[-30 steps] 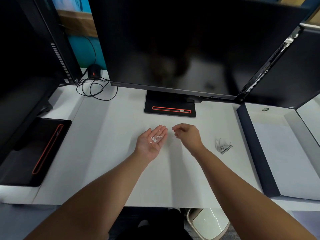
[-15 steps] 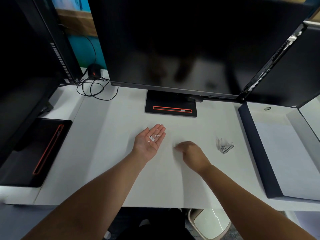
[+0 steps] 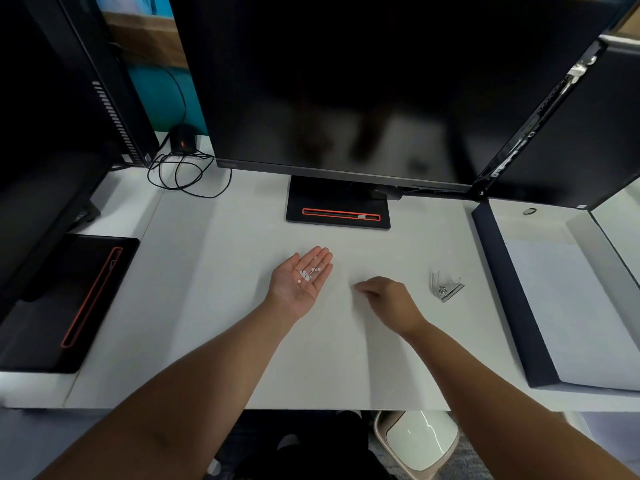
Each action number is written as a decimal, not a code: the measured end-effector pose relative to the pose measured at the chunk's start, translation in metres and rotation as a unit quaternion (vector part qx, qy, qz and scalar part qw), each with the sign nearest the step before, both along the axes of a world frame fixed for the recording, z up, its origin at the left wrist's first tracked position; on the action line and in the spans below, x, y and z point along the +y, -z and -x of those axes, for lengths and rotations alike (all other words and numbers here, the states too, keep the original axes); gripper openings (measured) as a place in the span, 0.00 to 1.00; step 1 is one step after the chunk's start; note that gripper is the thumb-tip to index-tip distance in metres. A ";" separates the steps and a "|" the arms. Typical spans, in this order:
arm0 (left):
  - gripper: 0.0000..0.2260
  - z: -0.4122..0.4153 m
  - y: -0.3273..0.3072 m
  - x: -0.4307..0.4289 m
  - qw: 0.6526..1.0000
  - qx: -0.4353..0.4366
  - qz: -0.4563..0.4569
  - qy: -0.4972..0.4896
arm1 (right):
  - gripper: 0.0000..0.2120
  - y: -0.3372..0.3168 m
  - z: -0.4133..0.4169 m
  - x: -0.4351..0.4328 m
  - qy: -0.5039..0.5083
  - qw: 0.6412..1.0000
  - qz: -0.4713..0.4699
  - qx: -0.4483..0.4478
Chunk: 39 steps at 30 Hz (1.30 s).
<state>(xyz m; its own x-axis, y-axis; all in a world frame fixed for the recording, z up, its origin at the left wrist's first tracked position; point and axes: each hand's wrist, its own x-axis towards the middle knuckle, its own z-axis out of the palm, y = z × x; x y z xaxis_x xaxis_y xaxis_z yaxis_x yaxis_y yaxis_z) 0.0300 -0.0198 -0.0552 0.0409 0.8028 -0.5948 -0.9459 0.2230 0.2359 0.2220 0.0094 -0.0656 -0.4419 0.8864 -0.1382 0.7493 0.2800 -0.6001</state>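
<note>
Right now we hold our left hand (image 3: 298, 282) palm up, fingers nearly straight and close together, so that it serves as a shallow tray. A small heap of tiny white pieces (image 3: 308, 273) lies on the palm and the base of the fingers, with nothing curled round it. Just to the right of that palm, our right hand (image 3: 388, 299) sits knuckles up, low over the white desk (image 3: 242, 306), its fingers bent down toward the surface. Whether they pinch a piece or hold nothing we cannot tell, since the hand hides its own fingertips. Farther out past the right hand, well apart from it, a small clear bag (image 3: 445, 289) with a few metal bits inside lies untouched. Ahead of both hands stands the monitor base (image 3: 337, 206). We judge the gathering to be well along: a fair number of pieces already rest in the left palm, and we see none loose on the desk near either hand. What seems left is to carry across anything under the right fingertips, then set the whole lot down somewhere, perhaps in the bag.
</note>
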 end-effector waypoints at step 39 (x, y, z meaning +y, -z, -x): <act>0.18 -0.011 -0.001 -0.001 1.000 0.008 0.010 0.011 | 0.06 0.023 0.018 -0.014 0.031 0.993 -0.112 -0.014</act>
